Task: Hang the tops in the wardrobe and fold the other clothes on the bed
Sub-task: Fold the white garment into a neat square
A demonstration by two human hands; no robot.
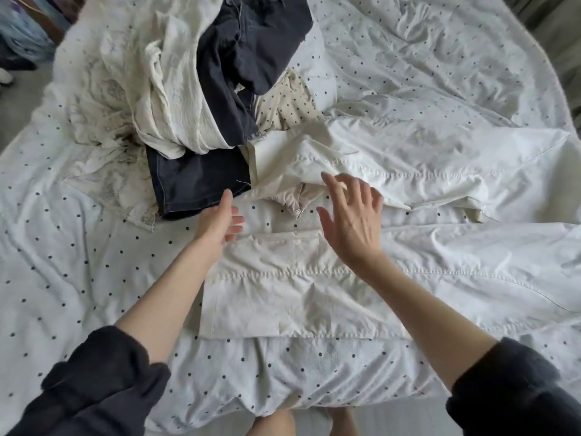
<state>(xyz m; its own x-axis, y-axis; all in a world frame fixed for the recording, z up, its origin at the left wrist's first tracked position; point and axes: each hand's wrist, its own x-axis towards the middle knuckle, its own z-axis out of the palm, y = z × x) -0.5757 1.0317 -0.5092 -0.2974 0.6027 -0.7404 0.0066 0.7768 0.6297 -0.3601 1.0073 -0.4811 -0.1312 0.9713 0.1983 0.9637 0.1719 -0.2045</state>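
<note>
White trousers (314, 278) flat on bed (78, 247), beneath both hands, left (220, 220) and right (352, 215), fingers spread, empty.

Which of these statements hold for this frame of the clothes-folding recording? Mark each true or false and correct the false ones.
1. Both hands hold nothing. True: the left hand and right hand are open, fingers spread, over the white trousers.
2. The dark jeans lie in the heap at the far left of the bed. True.
3. The bedding is striped. False: it is white with small dark dots.
4. The white trousers are neatly folded into a square. False: they lie spread out, both legs running to the right.
5. The person wears dark sleeves pushed up the forearms. True.
</note>
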